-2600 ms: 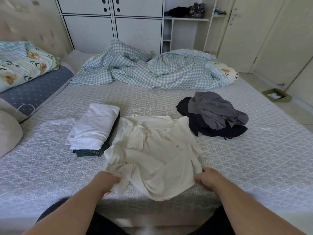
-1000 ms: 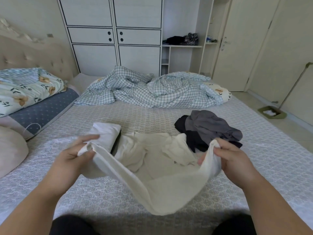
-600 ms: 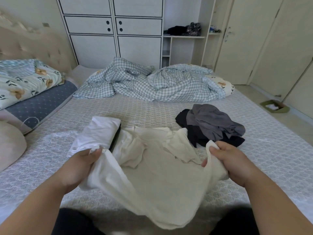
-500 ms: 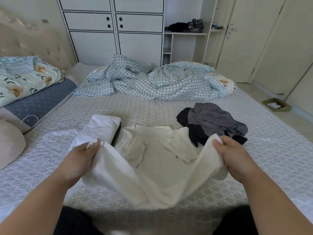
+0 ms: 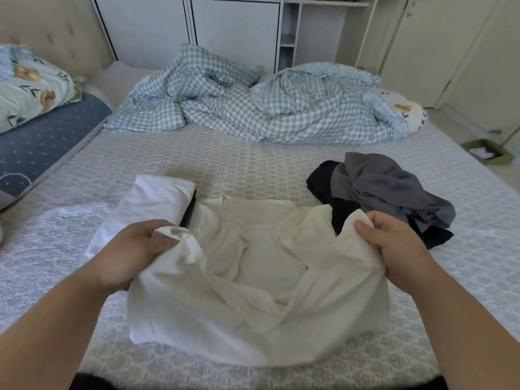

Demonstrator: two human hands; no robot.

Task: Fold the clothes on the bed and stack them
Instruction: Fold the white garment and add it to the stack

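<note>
A cream T-shirt [image 5: 259, 291] lies crumpled on the bed [image 5: 253, 161] in front of me, its collar end away from me. My left hand [image 5: 132, 251] grips its left hem edge and my right hand [image 5: 394, 246] grips its right hem edge, both lifted a little off the bed. A folded white garment [image 5: 152, 201] lies on a dark folded one at the left, partly hidden by my left hand. An unfolded heap of grey clothes [image 5: 388, 187] on black clothes [image 5: 320, 178] sits at the right.
A rumpled checked blue duvet [image 5: 253, 108] spans the far side of the bed. Floral pillows [image 5: 28, 83] and a blue dotted one lie at the left by the headboard. White cupboards stand behind. A green dustpan [image 5: 486, 152] lies on the floor at the right.
I picked the shirt's near hem up from the bed with both hands and raised it. In the last half second the hands have lowered and the cloth has settled nearer the bed.
</note>
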